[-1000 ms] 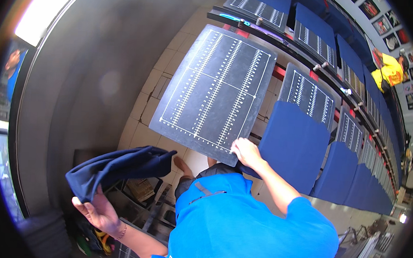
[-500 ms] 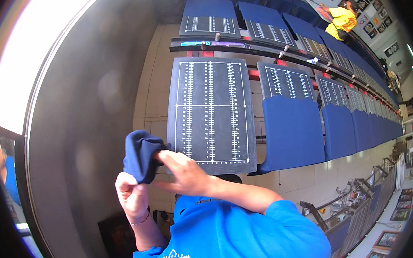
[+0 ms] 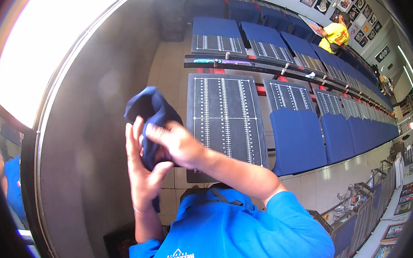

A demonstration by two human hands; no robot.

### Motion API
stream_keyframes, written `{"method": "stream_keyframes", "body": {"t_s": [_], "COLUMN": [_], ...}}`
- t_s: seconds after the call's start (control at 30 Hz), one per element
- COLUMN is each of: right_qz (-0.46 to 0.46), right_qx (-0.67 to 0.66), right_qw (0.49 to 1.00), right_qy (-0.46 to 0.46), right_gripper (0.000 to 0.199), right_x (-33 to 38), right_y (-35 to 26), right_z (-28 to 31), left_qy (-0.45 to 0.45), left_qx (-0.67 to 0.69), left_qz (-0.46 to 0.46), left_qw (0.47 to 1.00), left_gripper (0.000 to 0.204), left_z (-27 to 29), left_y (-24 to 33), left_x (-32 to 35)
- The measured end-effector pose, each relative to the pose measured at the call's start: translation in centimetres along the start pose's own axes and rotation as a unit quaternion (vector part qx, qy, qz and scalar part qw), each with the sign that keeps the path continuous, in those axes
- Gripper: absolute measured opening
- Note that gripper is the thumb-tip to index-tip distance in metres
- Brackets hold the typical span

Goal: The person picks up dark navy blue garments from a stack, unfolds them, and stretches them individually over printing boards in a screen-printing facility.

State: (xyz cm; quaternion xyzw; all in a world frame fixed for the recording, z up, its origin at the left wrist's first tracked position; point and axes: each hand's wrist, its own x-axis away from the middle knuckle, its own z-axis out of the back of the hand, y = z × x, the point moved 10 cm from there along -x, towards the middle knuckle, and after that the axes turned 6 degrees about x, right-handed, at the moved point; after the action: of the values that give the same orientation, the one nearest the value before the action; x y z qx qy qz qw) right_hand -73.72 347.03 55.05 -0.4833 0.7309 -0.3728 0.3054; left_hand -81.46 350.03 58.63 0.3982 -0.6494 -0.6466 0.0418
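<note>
- Two hands are at one dark blue cloth (image 3: 157, 106), bunched in the air just left of the nearest ruled board (image 3: 224, 112).
- Left hand (image 3: 142, 165): fingers straight, thumb spread, cloth between them; so loose a hold could let it slip to the tiled floor (image 3: 167, 205).
- Right hand (image 3: 182, 145): laid over the cloth and blurred; whether its fingers close on it I cannot tell. If neither grips firmly, the bundle could come undone.
- Tight bunching hides the layers, so one might get twisted or creased.
- Part of the cloth hangs low beside the left hand and might snag the board's corner.
- The right forearm (image 3: 241, 173) crosses the board's near end and could brush its surface.
</note>
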Motion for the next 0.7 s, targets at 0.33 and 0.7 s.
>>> {"method": "stream_keyframes", "body": {"t_s": [0.33, 0.7], "right_qz": [0.365, 0.392], "right_qx": [0.001, 0.329], "right_qw": [0.924, 0.754], "right_qy": [0.113, 0.412], "right_gripper": [0.024, 0.031], "right_x": [8.8, 16.6], "right_y": [-27.3, -43.1], "right_z": [3.7, 20.6], "left_qy": [0.150, -0.005], "left_qx": [0.066, -0.424], "left_qz": [0.062, -0.154], "left_qw": [0.985, 0.892], "left_gripper": [0.013, 0.034], "left_z": [8.0, 6.8], "left_y": [0.8, 11.5], "left_x": [0.8, -24.3]}}
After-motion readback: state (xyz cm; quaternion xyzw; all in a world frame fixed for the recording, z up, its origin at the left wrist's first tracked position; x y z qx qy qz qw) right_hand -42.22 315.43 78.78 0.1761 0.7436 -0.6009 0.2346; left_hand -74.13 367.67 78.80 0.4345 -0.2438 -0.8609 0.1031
